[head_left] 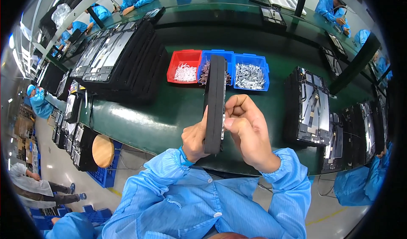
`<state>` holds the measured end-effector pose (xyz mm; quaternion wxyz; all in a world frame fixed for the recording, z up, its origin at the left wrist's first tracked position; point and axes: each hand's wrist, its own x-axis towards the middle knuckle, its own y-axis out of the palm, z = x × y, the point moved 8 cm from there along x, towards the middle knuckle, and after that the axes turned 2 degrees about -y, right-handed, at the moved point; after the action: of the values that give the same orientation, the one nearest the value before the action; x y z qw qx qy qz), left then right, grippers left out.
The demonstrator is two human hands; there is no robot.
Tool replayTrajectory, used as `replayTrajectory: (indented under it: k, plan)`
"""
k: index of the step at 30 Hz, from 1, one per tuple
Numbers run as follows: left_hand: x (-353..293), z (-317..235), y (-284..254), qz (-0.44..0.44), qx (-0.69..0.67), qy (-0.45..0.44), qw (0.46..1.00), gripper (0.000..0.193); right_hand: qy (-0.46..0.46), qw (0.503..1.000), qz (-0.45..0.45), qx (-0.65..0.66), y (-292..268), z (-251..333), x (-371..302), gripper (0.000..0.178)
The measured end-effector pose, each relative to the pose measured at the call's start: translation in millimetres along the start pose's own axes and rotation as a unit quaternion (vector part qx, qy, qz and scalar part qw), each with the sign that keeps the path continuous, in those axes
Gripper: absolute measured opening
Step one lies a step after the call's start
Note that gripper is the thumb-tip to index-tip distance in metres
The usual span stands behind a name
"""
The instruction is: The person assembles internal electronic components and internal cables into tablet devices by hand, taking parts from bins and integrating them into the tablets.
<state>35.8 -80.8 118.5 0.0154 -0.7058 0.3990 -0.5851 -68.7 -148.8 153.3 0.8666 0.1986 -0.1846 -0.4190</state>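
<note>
A black foam tray [215, 103] stands on edge in front of me, seen from its narrow side. My left hand [194, 138] grips it from the left, near its lower end. On the tray's right face a thin strip of silvery parts shows; most of that face is turned out of sight. My right hand [250, 131] is closed in a pinch against this strip, and whatever its fingertips hold is too small to make out. Just beyond the tray sit a red bin [172, 68] of small white pieces, a blue bin [229, 53] of brownish pieces, partly hidden, and a blue bin [266, 79] of silvery pieces.
Tall stacks of black trays [140, 65] with flat electronic devices stand at the left on the green table [131, 120]. Another tray stack [292, 107] is at the right. A dark post [356, 65] rises at the far right. Several co-workers in blue sit around.
</note>
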Motion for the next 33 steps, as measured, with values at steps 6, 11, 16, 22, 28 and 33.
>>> replayTrajectory:
  k: [6, 11, 16, 22, 28, 33]
  plan:
    - [-2, -2, -2, -0.004, 0.017, 0.024, 1.0, 0.062, 0.029, 0.999, 0.016, 0.0, 2, 1, 2, 0.026]
    - [5, -4, -2, 0.005, -0.006, 0.023, 1.0, 0.061, 0.001, 1.0, -0.005, 0.012, 4, 1, -5, 0.035]
    - [-33, 39, 23, 0.01, -0.146, -0.152, 0.977, 0.04, -0.115, 0.993, 0.017, -0.028, 13, 1, -13, 0.05]
    - [-14, 38, -21, -0.111, -0.259, -0.238, 0.929, 0.039, -0.244, 0.903, -0.042, -0.35, -28, 64, -16, 0.035]
    - [7, 25, 28, 0.069, -0.59, -0.498, 0.631, 0.044, -0.056, 0.957, -0.055, -0.278, -74, 25, -57, 0.057]
    - [25, -1, 70, 0.282, -0.633, -0.399, 0.601, 0.072, -0.021, 0.938, -0.271, -0.213, -147, 61, -96, 0.05]
